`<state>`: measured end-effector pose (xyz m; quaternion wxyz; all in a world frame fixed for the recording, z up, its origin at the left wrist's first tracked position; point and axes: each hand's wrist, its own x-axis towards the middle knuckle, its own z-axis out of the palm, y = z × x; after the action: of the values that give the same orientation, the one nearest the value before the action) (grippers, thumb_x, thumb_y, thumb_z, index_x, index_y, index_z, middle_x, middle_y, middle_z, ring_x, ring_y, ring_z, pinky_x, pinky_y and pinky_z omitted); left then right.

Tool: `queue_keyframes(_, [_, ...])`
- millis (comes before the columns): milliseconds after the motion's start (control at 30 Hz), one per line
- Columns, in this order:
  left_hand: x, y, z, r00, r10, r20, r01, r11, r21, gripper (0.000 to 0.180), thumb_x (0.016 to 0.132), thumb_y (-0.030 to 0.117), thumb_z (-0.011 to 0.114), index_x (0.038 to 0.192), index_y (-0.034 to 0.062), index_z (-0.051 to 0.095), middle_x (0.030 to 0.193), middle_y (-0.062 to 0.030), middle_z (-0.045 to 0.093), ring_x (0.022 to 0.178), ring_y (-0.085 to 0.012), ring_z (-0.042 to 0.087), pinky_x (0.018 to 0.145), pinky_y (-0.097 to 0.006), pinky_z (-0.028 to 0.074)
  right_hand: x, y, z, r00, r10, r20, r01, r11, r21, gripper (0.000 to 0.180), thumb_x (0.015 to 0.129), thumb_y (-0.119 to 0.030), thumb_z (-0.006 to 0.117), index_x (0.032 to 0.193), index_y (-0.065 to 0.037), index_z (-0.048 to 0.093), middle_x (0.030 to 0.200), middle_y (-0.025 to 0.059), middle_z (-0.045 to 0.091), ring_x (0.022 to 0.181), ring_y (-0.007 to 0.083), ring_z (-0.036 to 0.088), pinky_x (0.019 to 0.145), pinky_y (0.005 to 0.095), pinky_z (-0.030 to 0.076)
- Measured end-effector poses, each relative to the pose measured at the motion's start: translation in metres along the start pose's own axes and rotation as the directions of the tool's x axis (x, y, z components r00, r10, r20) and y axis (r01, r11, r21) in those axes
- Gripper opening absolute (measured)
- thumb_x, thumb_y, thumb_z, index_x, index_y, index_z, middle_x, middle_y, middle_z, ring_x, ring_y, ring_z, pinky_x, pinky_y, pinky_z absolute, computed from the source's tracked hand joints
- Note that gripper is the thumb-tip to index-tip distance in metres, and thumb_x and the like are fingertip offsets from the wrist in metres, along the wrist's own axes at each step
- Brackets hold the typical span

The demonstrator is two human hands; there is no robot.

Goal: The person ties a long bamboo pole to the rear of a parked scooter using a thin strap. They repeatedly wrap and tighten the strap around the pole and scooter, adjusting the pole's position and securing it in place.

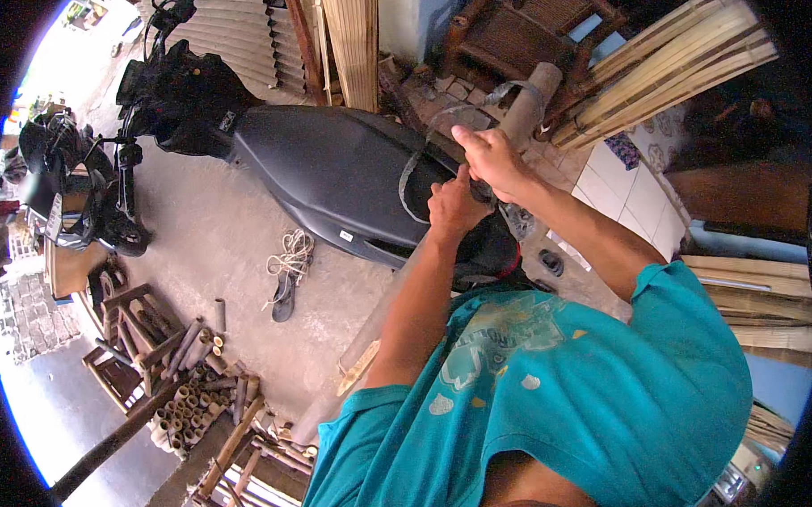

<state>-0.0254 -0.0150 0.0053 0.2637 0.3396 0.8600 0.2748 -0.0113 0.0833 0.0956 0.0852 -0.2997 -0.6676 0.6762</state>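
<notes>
A long thick bamboo pole (530, 102) runs from the upper right down toward the lower left, passing under both of my hands. My left hand (453, 205) is closed around the pole and pinches a grey strap (416, 164) against it. My right hand (492, 157) sits just above, gripping the same strap where it loops up and over the pole's far end. The strap hangs in a slack arc to the left of my hands. My teal shirt (572, 400) fills the lower right.
A black scooter (332, 171) stands right behind the pole. A sandal and a rope coil (288, 266) lie on the concrete floor. Cut bamboo pieces (192, 395) and frames are piled lower left. Bamboo slats (676, 61) and a wooden chair (523, 26) stand at the upper right.
</notes>
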Motion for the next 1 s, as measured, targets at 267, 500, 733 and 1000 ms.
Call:
queue_keyframes(267, [0.002,-0.004,0.005,0.998,-0.002,0.056,0.003,1.000,-0.017,0.080,0.060,0.036,0.081,0.130,0.0148,0.050,0.105,-0.0157,0.069,0.101,-0.0435,0.061,0.088,-0.048,0.050,0.004,-0.004,-0.003,0.990,-0.123,0.062,0.134,0.964,-0.230,0.047,0.097,-0.039,0.057,0.062,-0.010,0.049,0.057,-0.0071,0.039,0.052,0.0051,0.037,0.046,0.0280,0.032])
queue_keyframes(500, [-0.008,0.011,-0.011,0.999,-0.051,0.004,0.051,0.999,-0.015,0.084,0.057,0.039,0.081,0.133,0.0150,0.052,0.104,-0.0164,0.070,0.100,-0.0405,0.063,0.087,-0.046,0.051,0.022,-0.023,-0.041,0.998,-0.032,0.047,0.040,0.984,-0.175,0.043,0.096,-0.043,0.059,0.067,-0.010,0.054,0.061,-0.0057,0.043,0.056,0.0057,0.042,0.053,0.0258,0.040])
queue_keyframes(733, [0.007,-0.004,0.002,0.980,-0.163,0.112,0.163,0.987,0.010,0.087,0.057,0.049,0.081,0.132,0.0156,0.053,0.113,-0.0175,0.067,0.107,-0.0387,0.062,0.090,-0.046,0.050,-0.081,0.000,-0.071,0.906,-0.367,0.210,0.422,0.798,-0.430,0.039,0.094,-0.031,0.060,0.070,-0.001,0.054,0.079,0.0087,0.053,0.074,0.0191,0.052,0.063,0.0333,0.041])
queue_keyframes(1000, [0.016,-0.023,0.014,0.989,0.021,0.149,0.000,0.990,-0.140,0.098,0.060,0.038,0.085,0.141,0.0113,0.037,0.120,-0.0268,0.059,0.116,-0.0451,0.052,0.098,-0.048,0.044,-0.144,0.155,-0.050,0.966,-0.248,0.073,0.201,0.541,-0.817,0.028,0.086,-0.031,0.064,0.073,-0.005,0.065,0.093,0.0166,0.048,0.093,0.0353,0.050,0.076,0.0467,0.042])
